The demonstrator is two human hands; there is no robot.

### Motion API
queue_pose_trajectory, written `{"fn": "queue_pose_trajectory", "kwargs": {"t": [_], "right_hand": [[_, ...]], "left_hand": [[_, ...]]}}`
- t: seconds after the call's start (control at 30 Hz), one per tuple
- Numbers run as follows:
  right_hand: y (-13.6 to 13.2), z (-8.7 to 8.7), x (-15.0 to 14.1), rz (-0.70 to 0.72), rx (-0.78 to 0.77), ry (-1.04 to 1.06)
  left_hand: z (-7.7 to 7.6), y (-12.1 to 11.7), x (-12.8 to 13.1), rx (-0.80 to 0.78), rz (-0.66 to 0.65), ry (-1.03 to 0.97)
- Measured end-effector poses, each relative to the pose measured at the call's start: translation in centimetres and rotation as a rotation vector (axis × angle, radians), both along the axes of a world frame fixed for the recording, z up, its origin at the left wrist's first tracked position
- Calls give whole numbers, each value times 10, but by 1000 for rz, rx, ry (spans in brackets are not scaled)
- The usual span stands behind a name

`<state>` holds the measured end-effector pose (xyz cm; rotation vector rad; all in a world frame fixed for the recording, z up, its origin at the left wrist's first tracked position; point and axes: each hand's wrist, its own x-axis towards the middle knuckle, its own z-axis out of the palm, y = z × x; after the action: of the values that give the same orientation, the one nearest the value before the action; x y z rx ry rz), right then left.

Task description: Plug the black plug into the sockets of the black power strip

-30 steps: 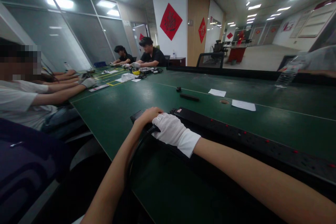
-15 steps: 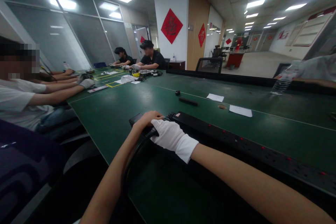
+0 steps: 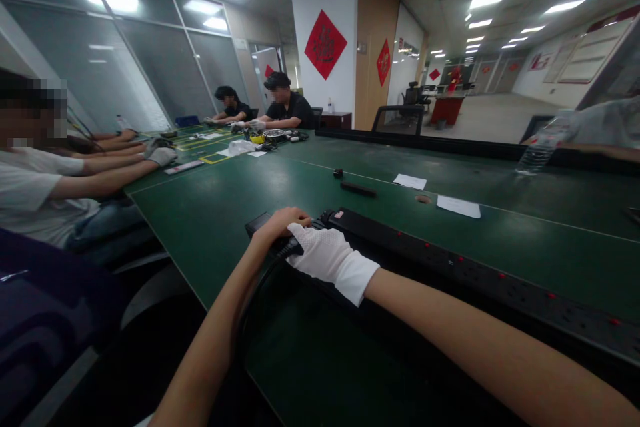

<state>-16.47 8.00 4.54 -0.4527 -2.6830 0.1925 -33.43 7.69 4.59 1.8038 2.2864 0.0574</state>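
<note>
Not much in it: since the first frame the gloved right hand has rolled slightly, its thumb side now jutting left, while the left hand holds its spot and the view itself has tipped a touch.

And here's the right hand, in white, closed around the ribbed end of the black cable, fingertips tucked out of sight underneath. The cable drops away from it, curving down beside the left forearm. The left hand, bare, lies just behind the glove with fingers bent downward; how far they close, or on what, I can't tell. A dark box sits right by that wrist, partly covered.

Just beyond the glove begins the long black power strip, red switches dotted along it, stretching off to the right across the green bench. Past it lie a short black bar, a small black piece and two white papers, the nearer sheet just right of a round hole. Over on the left, a co-worker's gloved hands are busy at the bench edge.
</note>
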Motion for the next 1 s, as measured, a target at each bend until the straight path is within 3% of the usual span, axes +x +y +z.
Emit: {"fn": "queue_pose_trajectory", "kwargs": {"t": [1.0], "right_hand": [[4, -2, -7, -36, 18, -11]], "left_hand": [[-3, 3, -3, -27, 2, 3]]}}
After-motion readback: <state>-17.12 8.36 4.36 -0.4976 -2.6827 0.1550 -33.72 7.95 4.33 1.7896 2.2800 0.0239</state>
